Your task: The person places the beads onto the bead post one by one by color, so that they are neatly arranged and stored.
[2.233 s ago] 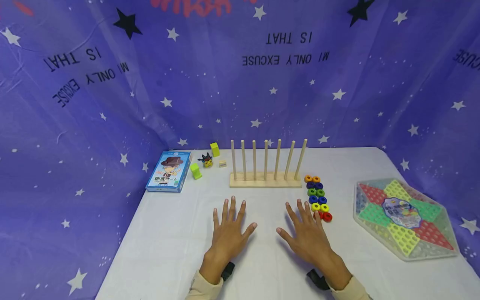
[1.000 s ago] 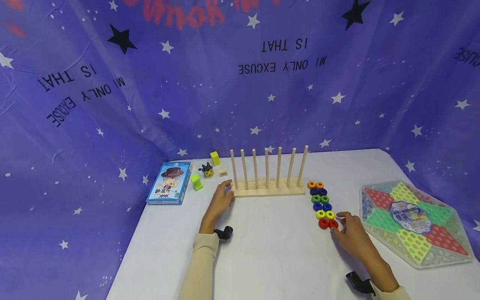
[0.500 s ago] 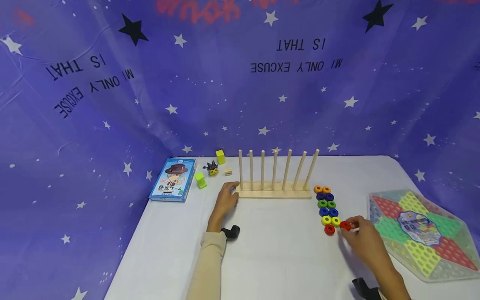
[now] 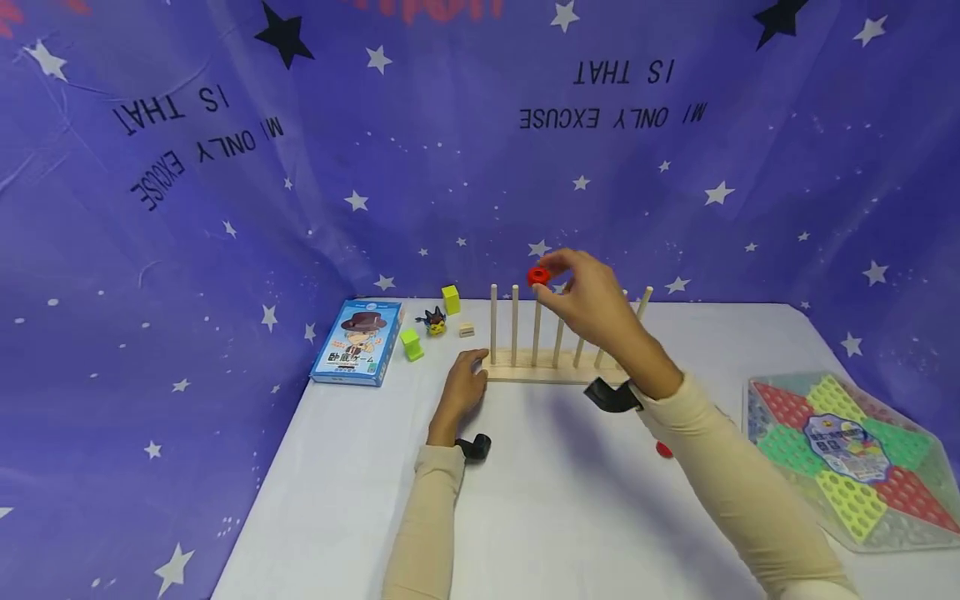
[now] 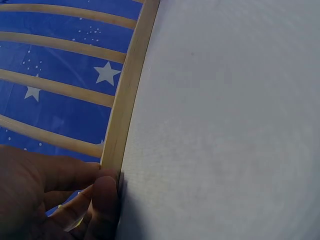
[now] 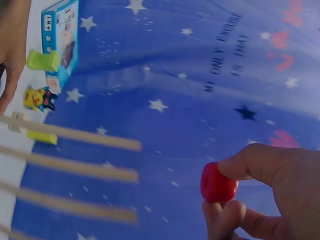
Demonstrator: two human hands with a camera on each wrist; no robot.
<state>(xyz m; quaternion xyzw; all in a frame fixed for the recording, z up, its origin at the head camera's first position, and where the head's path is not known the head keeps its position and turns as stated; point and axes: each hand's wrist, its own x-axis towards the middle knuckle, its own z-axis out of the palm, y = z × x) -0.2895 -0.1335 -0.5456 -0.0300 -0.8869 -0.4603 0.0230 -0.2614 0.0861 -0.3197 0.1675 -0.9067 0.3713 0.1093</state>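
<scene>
My right hand [image 4: 594, 302] pinches a red ring bead [image 6: 218, 184] between thumb and fingers. It holds the bead in the air at the height of the tops of the wooden pegs, by the third peg [image 4: 536, 333] from the left; in the right wrist view the bead is apart from the pegs. My left hand [image 4: 462, 390] grips the left end of the rack's wooden base [image 5: 122, 115] with thumb and index finger. Another red ring bead [image 4: 663, 450] lies on the table, partly behind my right forearm. That forearm hides the other coloured beads.
Left of the rack stand a blue game box [image 4: 358, 342], two lime-green blocks [image 4: 411, 344], a small dark-and-yellow figure [image 4: 434, 322] and a small pale block [image 4: 467, 330]. A clear hexagonal Chinese checkers case [image 4: 855, 458] lies at the right. A purple star-patterned cloth hangs behind.
My right hand took one red bead from the rows at the right, then lifted it left and up to the pegs. My left hand moved to the rack's left end and stays there.
</scene>
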